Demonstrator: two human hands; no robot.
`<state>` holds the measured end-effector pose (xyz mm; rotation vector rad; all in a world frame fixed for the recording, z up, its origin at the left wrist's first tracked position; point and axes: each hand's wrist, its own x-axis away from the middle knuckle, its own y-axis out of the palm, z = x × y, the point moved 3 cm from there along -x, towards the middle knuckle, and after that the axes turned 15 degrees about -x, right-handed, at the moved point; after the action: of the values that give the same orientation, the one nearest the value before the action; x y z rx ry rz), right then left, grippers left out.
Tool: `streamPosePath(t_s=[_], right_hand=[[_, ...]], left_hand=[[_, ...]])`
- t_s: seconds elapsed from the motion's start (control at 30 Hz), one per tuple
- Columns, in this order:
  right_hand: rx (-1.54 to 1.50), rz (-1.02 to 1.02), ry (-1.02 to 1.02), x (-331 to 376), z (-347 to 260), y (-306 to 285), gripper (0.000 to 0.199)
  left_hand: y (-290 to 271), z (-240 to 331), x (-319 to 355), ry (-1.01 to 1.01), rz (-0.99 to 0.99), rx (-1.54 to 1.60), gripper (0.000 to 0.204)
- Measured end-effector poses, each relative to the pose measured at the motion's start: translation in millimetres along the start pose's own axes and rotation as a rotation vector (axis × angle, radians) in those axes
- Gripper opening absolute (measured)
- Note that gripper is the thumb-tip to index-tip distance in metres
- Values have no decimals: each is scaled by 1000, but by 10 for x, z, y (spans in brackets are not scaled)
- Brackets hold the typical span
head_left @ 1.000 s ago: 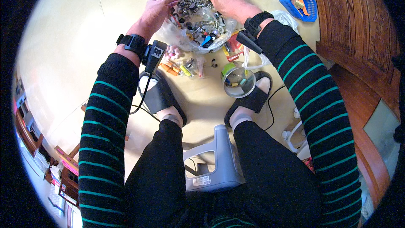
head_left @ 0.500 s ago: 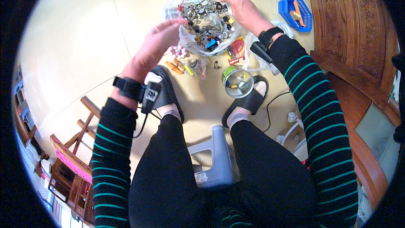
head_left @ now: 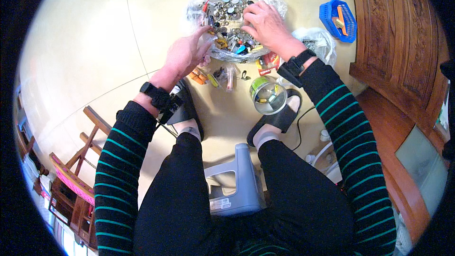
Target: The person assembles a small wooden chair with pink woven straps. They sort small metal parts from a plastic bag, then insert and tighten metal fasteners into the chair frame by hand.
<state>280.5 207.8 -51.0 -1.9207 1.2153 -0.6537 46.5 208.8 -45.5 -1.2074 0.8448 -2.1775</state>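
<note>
Sitting on a low grey stool [head_left: 239, 180], the person leans over a clear plastic bag [head_left: 234, 19] lying open on the cream floor [head_left: 85, 42] ahead of their feet. It is heaped with small metal parts, mostly round silvery caps and fittings, with a few blue, yellow and red bits mixed in; too many to count. The right hand [head_left: 263, 21] rests on top of the heap, fingers spread and curled down into the parts. The left hand [head_left: 187, 54] is at the bag's near left edge, fingers bent loosely toward the plastic; whether it pinches anything I cannot tell. Each wrist wears one black band.

Just near of the bag lies a small scatter of orange, yellow and pink pieces [head_left: 213, 73]. One round tin [head_left: 267, 97] with a green rim stands beside the right slipper, a few small items inside. A second, crumpled clear bag [head_left: 317, 42] lies right of the first, and one blue basket [head_left: 337, 19] holding an orange-handled tool sits near the carved wooden cabinet [head_left: 398, 57].
</note>
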Motion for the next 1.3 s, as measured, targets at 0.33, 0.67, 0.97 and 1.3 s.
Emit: streamPosePath(t_s=[0.33, 0.67, 0.97, 1.3], right_hand=[[-92, 15, -173, -188, -167, 133, 29], [-74, 251, -119, -176, 133, -56, 31], [-108, 242, -16, -406, 599, -52, 33], [-27, 171, 73, -347, 417, 10, 16]], left_hand=[[-116, 29, 123, -26, 72, 137, 44], [-288, 36, -110, 180, 375, -238, 32], [-309, -162, -814, 77, 343, -465, 56], [-353, -212, -734, 32, 347, -314, 56]])
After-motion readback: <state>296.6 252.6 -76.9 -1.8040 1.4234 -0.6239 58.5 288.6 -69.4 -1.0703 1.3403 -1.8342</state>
